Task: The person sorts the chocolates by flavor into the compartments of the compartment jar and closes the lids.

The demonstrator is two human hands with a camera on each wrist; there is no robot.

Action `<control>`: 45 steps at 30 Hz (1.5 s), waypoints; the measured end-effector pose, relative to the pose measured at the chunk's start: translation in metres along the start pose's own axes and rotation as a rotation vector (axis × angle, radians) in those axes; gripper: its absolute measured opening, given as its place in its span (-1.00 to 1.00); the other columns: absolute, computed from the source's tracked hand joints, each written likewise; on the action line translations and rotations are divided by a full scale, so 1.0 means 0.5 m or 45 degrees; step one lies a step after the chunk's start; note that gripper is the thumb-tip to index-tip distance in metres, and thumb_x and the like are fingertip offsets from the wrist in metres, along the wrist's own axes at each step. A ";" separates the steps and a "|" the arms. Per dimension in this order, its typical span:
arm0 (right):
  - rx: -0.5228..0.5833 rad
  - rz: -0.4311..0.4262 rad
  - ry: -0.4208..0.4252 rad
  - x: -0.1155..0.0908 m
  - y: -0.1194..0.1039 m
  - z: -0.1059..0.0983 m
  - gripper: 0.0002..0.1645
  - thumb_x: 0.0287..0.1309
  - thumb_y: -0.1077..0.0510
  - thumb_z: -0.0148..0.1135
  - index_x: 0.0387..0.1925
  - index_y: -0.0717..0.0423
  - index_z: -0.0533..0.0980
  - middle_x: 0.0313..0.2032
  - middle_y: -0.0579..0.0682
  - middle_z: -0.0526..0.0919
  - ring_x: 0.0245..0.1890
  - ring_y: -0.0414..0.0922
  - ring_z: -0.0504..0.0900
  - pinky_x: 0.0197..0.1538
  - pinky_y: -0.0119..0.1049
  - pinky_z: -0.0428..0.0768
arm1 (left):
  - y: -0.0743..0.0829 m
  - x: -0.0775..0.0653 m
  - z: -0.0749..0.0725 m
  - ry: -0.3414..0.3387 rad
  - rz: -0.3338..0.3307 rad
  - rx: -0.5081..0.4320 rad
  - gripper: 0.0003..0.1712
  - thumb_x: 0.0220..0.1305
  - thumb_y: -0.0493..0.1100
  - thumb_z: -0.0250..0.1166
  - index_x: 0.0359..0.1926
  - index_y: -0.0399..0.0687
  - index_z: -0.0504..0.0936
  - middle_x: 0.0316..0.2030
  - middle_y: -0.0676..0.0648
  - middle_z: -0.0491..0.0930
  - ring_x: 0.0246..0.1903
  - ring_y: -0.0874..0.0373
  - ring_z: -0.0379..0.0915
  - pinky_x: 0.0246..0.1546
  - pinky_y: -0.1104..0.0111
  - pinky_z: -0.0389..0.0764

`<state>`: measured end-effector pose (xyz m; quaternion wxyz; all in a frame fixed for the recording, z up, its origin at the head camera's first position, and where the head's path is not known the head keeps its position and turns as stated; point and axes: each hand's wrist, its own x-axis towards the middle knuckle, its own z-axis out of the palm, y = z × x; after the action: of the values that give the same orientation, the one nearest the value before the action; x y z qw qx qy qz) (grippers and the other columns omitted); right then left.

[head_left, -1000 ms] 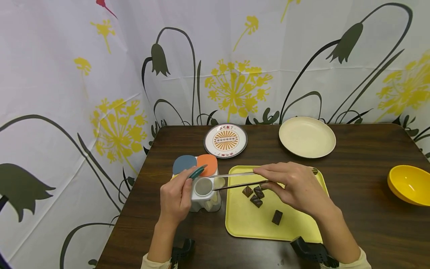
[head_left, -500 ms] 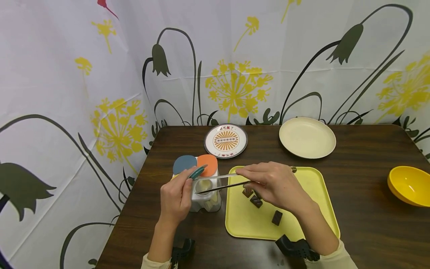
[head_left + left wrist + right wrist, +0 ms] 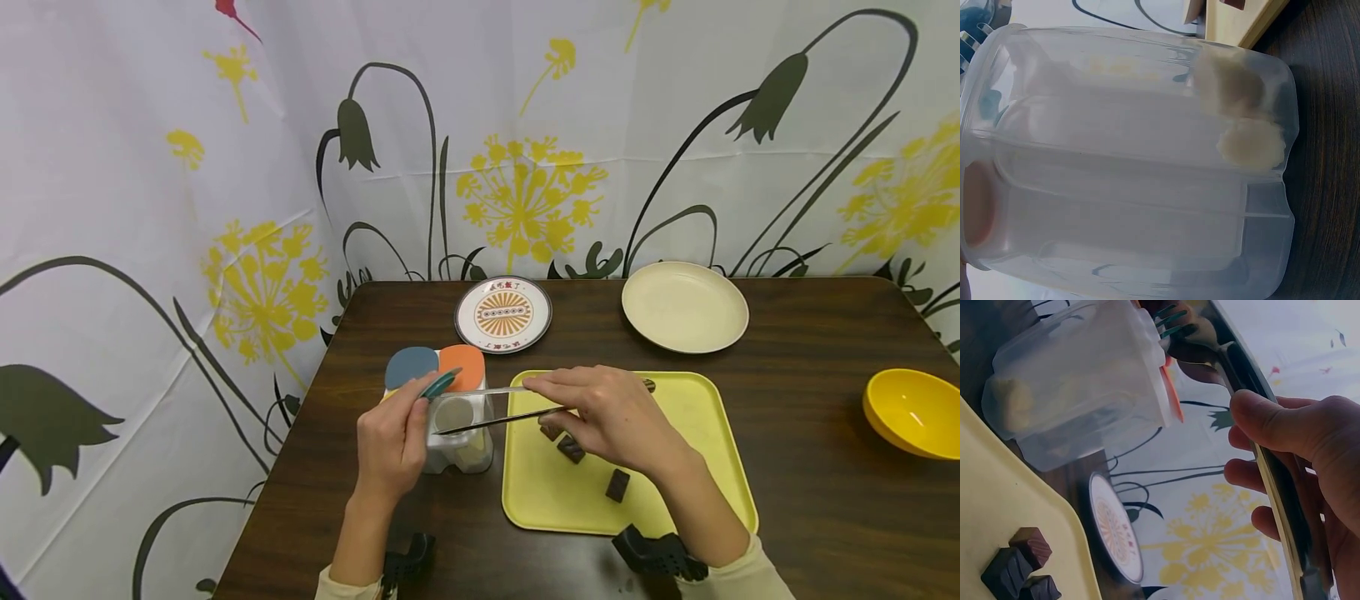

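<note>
My left hand (image 3: 392,440) pinches the raised teal lid (image 3: 441,383) of a clear, several-compartment container (image 3: 459,457). Beneath that lid the round opening (image 3: 453,414) is uncovered. In the left wrist view, pale chunks (image 3: 1252,144) lie at the container's bottom. My right hand (image 3: 611,417) grips metal tongs (image 3: 517,417) from above. Their tips stand spread over the opening, with nothing seen between them. In the right wrist view, thumb and fingers lie along opposite sides of the tongs (image 3: 1282,506). Dark chocolates (image 3: 571,449) sit on the yellow tray (image 3: 555,512), partly hidden by my right hand.
A blue lid (image 3: 412,367) and an orange lid (image 3: 462,367) cover the container's rear compartments. Behind stand a patterned plate (image 3: 503,314) and a cream plate (image 3: 685,307). A yellow bowl (image 3: 915,414) is at the far right. A printed curtain (image 3: 525,100) hangs behind the table.
My right hand moved left, bringing the tong tips over the opening. The pale chunk earlier between the tips dropped into the container. My left hand stayed on the lid.
</note>
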<state>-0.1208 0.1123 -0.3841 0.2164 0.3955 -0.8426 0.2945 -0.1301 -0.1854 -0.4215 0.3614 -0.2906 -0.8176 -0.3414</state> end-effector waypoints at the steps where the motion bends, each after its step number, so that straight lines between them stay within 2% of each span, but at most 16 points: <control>1: 0.002 0.001 -0.003 -0.001 0.000 -0.001 -0.39 -0.07 0.14 0.54 0.11 -0.03 0.62 -0.02 -0.18 0.69 -0.33 -0.31 0.62 -0.39 -0.34 0.53 | 0.000 0.000 0.001 0.003 0.001 -0.003 -0.64 0.41 -0.20 0.02 0.03 -0.18 0.68 -0.11 -0.06 0.72 -0.20 0.05 0.69 -0.05 0.13 0.63; 6: 0.025 0.014 -0.019 -0.003 0.001 -0.006 -0.35 -0.07 0.13 0.54 0.15 -0.03 0.60 -0.01 -0.15 0.69 -0.29 -0.30 0.63 -0.38 -0.37 0.52 | 0.001 0.000 0.002 0.007 -0.007 0.009 -0.63 0.40 -0.18 0.02 0.02 -0.16 0.69 -0.12 -0.04 0.72 -0.18 0.05 0.69 -0.07 0.14 0.63; 12: 0.000 0.029 -0.034 -0.011 0.003 -0.012 -0.31 -0.10 0.12 0.57 0.17 -0.03 0.59 0.02 -0.14 0.68 -0.34 -0.28 0.61 -0.43 -0.40 0.50 | 0.000 0.000 0.003 0.015 -0.002 0.007 -0.63 0.40 -0.17 0.02 0.01 -0.17 0.69 -0.12 -0.05 0.72 -0.19 0.04 0.69 -0.09 0.13 0.64; 21: -0.033 0.098 -0.059 -0.044 0.019 -0.030 -0.29 -0.06 0.10 0.54 0.20 -0.02 0.56 0.08 -0.15 0.64 -0.38 -0.30 0.61 -0.44 -0.38 0.49 | -0.002 0.001 0.001 0.016 0.017 0.008 -0.63 0.41 -0.18 0.01 0.02 -0.19 0.68 -0.11 -0.07 0.72 -0.18 0.03 0.68 -0.06 0.14 0.63; 24: -0.049 0.148 -0.057 -0.062 0.026 -0.040 -0.28 -0.06 0.09 0.54 0.22 -0.03 0.54 0.09 -0.17 0.64 -0.37 -0.32 0.61 -0.41 -0.34 0.52 | -0.003 0.000 0.001 0.007 0.004 0.007 -0.64 0.41 -0.19 0.02 0.03 -0.19 0.68 -0.11 -0.07 0.72 -0.17 0.02 0.68 -0.04 0.15 0.62; 29: -0.088 0.236 -0.047 -0.099 0.037 -0.056 -0.24 -0.05 0.10 0.53 0.26 -0.03 0.51 0.12 -0.14 0.62 -0.10 -0.19 0.67 -0.20 -0.20 0.60 | -0.004 -0.002 0.001 -0.015 -0.021 0.001 -0.64 0.41 -0.19 0.03 0.02 -0.19 0.68 -0.11 -0.07 0.71 -0.15 0.04 0.68 -0.02 0.15 0.61; 32: -0.104 0.305 -0.038 -0.125 0.044 -0.065 -0.23 -0.07 0.11 0.53 0.26 -0.02 0.51 0.13 -0.10 0.61 -0.03 -0.13 0.66 -0.20 -0.19 0.60 | -0.003 -0.002 0.002 -0.017 -0.021 -0.002 -0.65 0.40 -0.19 0.03 0.02 -0.19 0.68 -0.11 -0.07 0.71 -0.16 0.04 0.68 -0.02 0.15 0.61; 35: -0.120 0.394 -0.033 -0.153 0.050 -0.072 -0.22 -0.07 0.11 0.54 0.27 -0.06 0.51 0.14 -0.09 0.61 -0.06 -0.13 0.67 -0.28 -0.22 0.58 | -0.003 -0.001 0.002 -0.018 -0.018 -0.006 -0.64 0.41 -0.20 0.03 0.02 -0.19 0.68 -0.11 -0.07 0.71 -0.15 0.04 0.68 0.00 0.16 0.60; 40: -0.171 0.530 -0.012 -0.205 0.059 -0.085 -0.19 -0.06 0.12 0.53 0.30 -0.09 0.47 0.13 -0.09 0.62 -0.10 -0.10 0.69 -0.24 -0.08 0.61 | -0.004 0.000 0.003 -0.030 -0.021 -0.004 -0.64 0.41 -0.20 0.02 0.04 -0.18 0.68 -0.09 -0.08 0.71 -0.13 0.04 0.67 0.02 0.19 0.59; 45: -0.220 0.649 0.022 -0.254 0.070 -0.096 -0.16 -0.06 0.11 0.53 0.32 -0.11 0.45 -0.05 -0.07 0.70 -0.19 -0.01 0.70 -0.29 -0.01 0.56 | -0.005 -0.002 0.002 -0.028 -0.020 0.001 -0.64 0.41 -0.20 0.02 0.04 -0.18 0.68 -0.10 -0.08 0.71 -0.14 0.03 0.68 0.00 0.17 0.60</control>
<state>-0.0670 0.2309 -0.4362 0.1753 0.1480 -0.9352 0.2698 -0.1317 -0.1866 -0.4237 0.3499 -0.2876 -0.8239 -0.3406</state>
